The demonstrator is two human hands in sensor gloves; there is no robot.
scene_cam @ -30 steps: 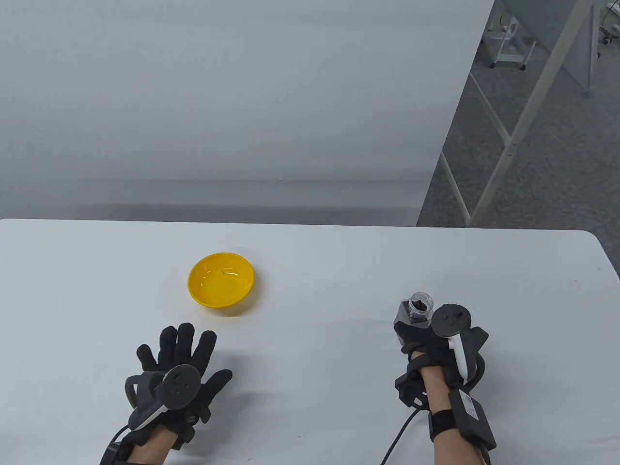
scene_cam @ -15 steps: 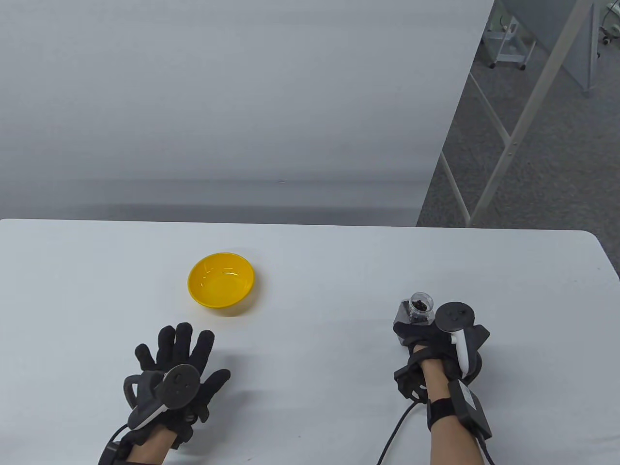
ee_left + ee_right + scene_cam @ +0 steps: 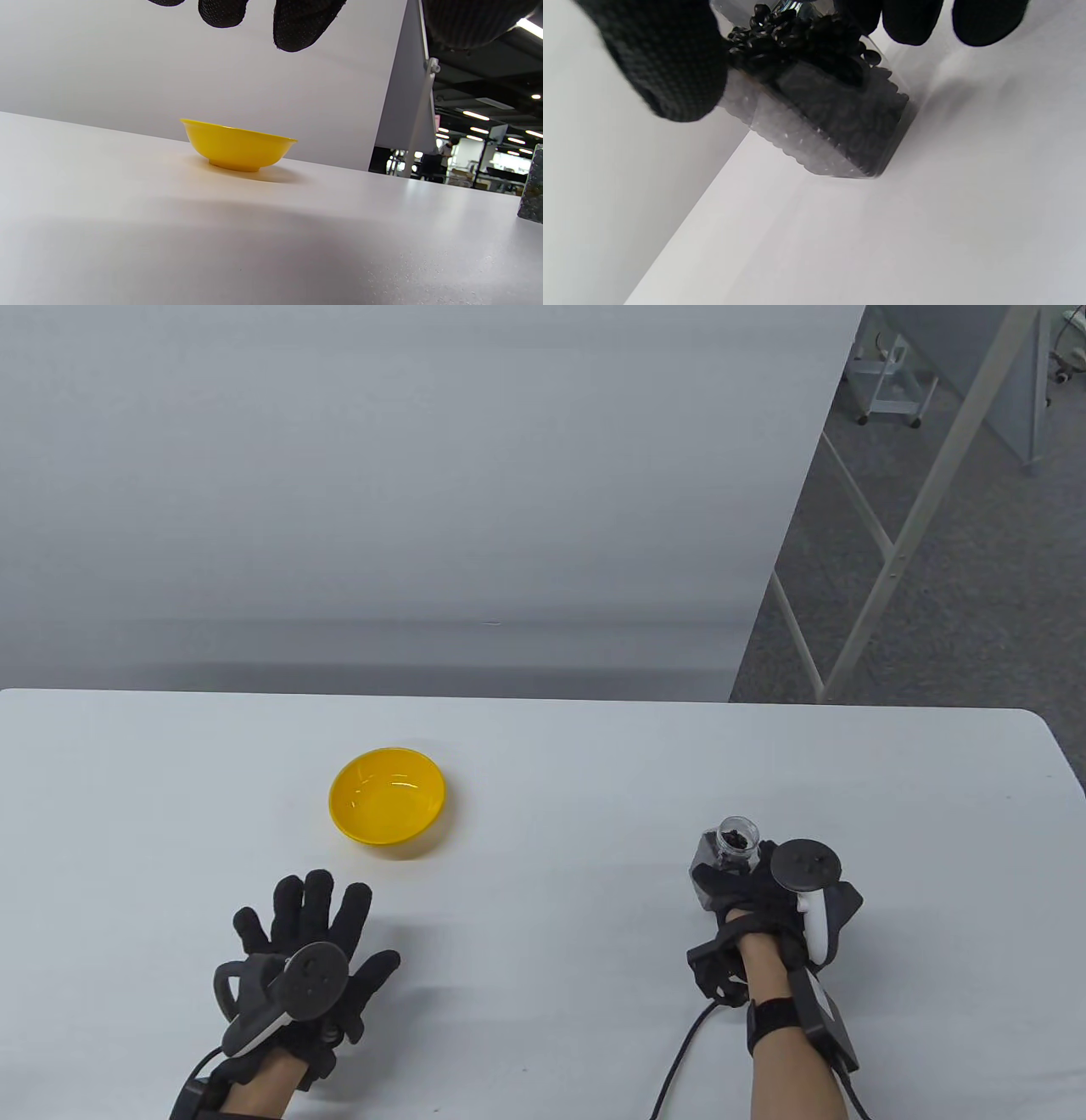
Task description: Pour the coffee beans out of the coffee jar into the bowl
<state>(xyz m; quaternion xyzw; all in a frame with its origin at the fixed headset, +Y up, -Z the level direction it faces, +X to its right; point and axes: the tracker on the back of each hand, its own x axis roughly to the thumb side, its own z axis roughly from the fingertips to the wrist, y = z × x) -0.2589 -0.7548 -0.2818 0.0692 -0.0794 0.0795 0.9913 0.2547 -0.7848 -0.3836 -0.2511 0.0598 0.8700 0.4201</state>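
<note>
A yellow bowl (image 3: 388, 795) stands empty on the white table (image 3: 560, 780), left of centre; it also shows in the left wrist view (image 3: 237, 145). A clear coffee jar (image 3: 728, 854) with dark beans and an open top stands at the right. My right hand (image 3: 755, 891) grips the jar around its body; in the right wrist view the fingers (image 3: 912, 19) and thumb wrap the jar (image 3: 831, 118), whose base is on the table. My left hand (image 3: 310, 933) lies flat, fingers spread, on the table below the bowl, holding nothing.
The table's far edge (image 3: 509, 694) meets a white wall. Its right edge (image 3: 1065, 763) borders grey floor with a white frame (image 3: 899, 543). The jar's edge shows at the right of the left wrist view (image 3: 532, 186).
My right hand has shifted slightly to the right and turned around the jar, which stays in place. My left hand has slid a little toward the near edge.
</note>
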